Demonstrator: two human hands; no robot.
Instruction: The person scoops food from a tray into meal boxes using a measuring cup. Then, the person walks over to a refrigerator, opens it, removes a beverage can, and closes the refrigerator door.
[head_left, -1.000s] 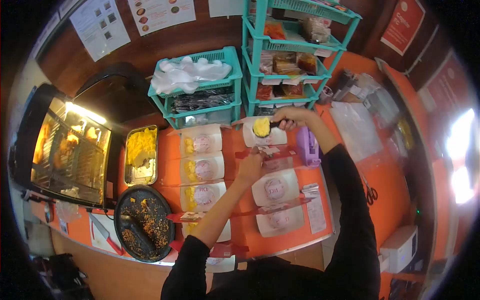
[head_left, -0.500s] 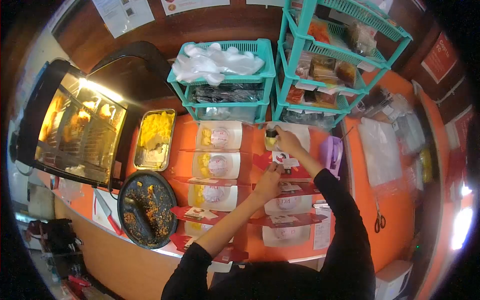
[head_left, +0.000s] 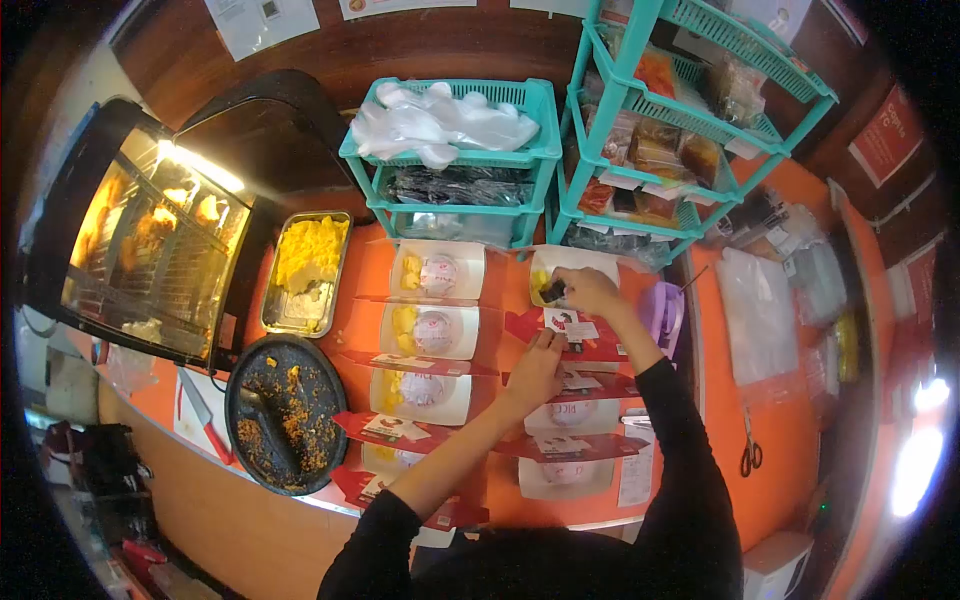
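Note:
My right hand is closed round the handle of a black scoop, whose end is down inside the top right box, by some yellow food. My left hand rests at the red lid of that box, its fingers pressed together on the edge. In the left column, several open boxes each hold yellow food beside a round wrapped item. Two boxes below my left hand hold round wrapped items, partly covered by red lids.
A metal tray of yellow food, a black pan, a knife and a lit display case are at left. Teal racks stand behind. A purple tape dispenser and scissors lie right.
The scoop of yellow food went from above the top right box down into it and now tilts there. My left hand has shifted to the lid's edge. The view has moved.

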